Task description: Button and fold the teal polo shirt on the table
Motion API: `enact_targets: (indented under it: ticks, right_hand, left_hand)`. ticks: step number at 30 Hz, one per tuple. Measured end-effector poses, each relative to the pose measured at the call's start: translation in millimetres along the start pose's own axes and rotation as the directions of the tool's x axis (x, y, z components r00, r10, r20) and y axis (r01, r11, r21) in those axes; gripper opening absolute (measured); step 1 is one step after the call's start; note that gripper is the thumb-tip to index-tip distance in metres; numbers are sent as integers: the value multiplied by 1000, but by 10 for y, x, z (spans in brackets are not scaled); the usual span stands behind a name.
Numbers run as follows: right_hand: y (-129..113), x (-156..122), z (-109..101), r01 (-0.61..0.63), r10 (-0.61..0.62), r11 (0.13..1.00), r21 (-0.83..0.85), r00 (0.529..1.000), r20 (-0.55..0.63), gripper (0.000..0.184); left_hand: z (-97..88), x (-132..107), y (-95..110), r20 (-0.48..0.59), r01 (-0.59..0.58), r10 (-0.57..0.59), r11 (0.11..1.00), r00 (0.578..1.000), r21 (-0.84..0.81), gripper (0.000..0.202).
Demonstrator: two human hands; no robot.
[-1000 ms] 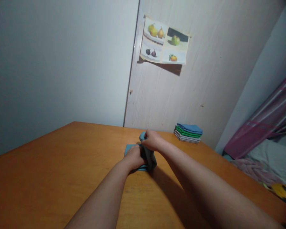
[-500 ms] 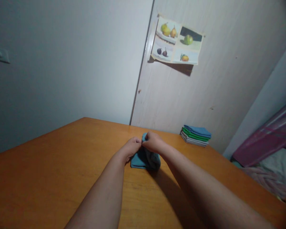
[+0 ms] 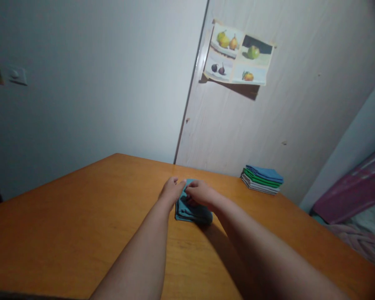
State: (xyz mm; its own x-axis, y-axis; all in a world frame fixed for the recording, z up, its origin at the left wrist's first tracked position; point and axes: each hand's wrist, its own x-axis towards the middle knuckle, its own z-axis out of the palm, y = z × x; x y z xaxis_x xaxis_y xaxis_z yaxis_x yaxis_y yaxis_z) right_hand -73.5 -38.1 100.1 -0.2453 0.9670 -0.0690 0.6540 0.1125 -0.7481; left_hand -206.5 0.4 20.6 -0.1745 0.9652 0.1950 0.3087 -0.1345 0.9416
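A teal-blue cloth (image 3: 193,214) lies folded in layers on the wooden table, with my two hands over its upper part. At its left edge is my left hand (image 3: 171,192), thumb and fingers apart, the thumb reaching towards the cloth. My right hand (image 3: 201,194) comes over the cloth from the right. Its fingers are curled together on the top layer and appear to grip the fabric; the fingertips are partly hidden. The near folded edge of the cloth lies low and slightly puffed.
Towards the far right of the table (image 3: 81,221), a stack of folded cloths (image 3: 263,179) in blue, green and white stands near the wall. A fruit picture sheet (image 3: 239,54) hangs above. Pink fabric (image 3: 346,191) and bedding lie past the right edge.
The raised flap of the teal-blue cloth has come down flat over the lower layer. My left hand has spread its fingers, and my right hand has lowered slightly. The view has shifted a little left.
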Motion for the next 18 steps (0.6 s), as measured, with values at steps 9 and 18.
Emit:
enact_targets:
  ticks: [9,18]
  right_hand:
    - [464,-277,-463,5,40,973,231,981,-191,18]
    - [982,-565,-303,346,-355,892,-291,934,21,92]
  left_hand:
    - [106,-14,15,42,-122,119,990,992,75,64]
    - [46,-43,11,102,-115,108,991,989,68,59]
